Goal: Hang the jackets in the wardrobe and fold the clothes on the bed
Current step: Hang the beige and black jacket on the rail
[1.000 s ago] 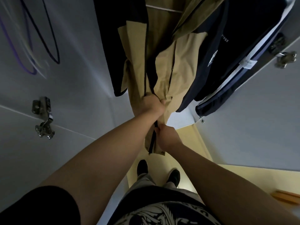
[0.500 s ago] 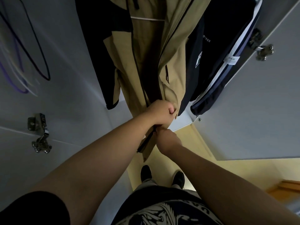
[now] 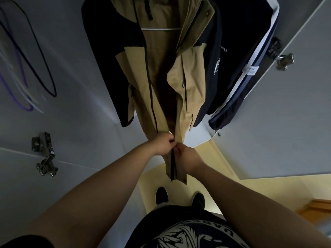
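A tan jacket (image 3: 189, 83) with dark navy shoulders and sleeves hangs on a white hanger inside the wardrobe, straight ahead of me. Its front is open above my hands, with a dark zipper running down the middle. My left hand (image 3: 162, 144) pinches the left front edge near the hem. My right hand (image 3: 186, 156) grips the right front edge right beside it, the two hands almost touching at the zipper. A dark navy jacket (image 3: 238, 56) with white stripes hangs to the right of the tan one.
The open wardrobe doors (image 3: 290, 122) stand on both sides, each with a metal hinge (image 3: 44, 154). Several empty wire hangers (image 3: 26, 56) hang at the upper left. My feet in dark shoes (image 3: 162, 195) stand on the pale yellow floor below.
The jacket's two front edges have been brought together and hang straighter. My left hand has gone from a bunched grip on the cloth to a pinch at the zipper, next to my right hand.
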`<state>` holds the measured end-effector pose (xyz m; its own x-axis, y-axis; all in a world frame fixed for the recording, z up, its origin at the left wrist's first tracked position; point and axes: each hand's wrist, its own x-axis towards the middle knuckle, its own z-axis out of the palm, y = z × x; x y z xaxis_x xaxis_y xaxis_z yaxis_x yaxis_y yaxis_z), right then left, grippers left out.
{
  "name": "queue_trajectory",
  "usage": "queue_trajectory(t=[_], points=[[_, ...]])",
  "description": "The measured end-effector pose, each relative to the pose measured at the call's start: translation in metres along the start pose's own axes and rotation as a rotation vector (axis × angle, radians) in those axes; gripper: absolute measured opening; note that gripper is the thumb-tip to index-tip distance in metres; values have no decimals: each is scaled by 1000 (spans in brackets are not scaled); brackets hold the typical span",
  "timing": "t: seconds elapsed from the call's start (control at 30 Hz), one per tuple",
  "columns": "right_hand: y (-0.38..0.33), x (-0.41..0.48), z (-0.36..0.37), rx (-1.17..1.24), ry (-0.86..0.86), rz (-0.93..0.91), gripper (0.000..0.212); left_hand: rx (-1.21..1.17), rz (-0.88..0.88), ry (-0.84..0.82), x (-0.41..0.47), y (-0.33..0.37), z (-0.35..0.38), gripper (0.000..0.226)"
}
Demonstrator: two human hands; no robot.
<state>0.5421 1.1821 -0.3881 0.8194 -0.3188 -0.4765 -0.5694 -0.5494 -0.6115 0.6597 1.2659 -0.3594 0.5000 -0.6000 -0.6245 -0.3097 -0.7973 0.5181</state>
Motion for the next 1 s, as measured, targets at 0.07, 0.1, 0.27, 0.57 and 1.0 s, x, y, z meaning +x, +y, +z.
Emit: queue_trajectory(t=[0.07,0.1,0.27,0.57,1.0], points=[[2,-3,-1,29,8,-5,35,-56,9,52,2,-5,1,24],[1,-5,-2,35,28,9,34,-101,11,70,2,-7,2,22],[1,-3,-11,227,292,190,39,-207,48,80,-4,-9,1,20],[-2,1,-9,603,264,209,11,-185,49,99,-2,-14,0,39],[0,1,-26,391,307,300,17,-182,14,42,1,-25,-14,32]])
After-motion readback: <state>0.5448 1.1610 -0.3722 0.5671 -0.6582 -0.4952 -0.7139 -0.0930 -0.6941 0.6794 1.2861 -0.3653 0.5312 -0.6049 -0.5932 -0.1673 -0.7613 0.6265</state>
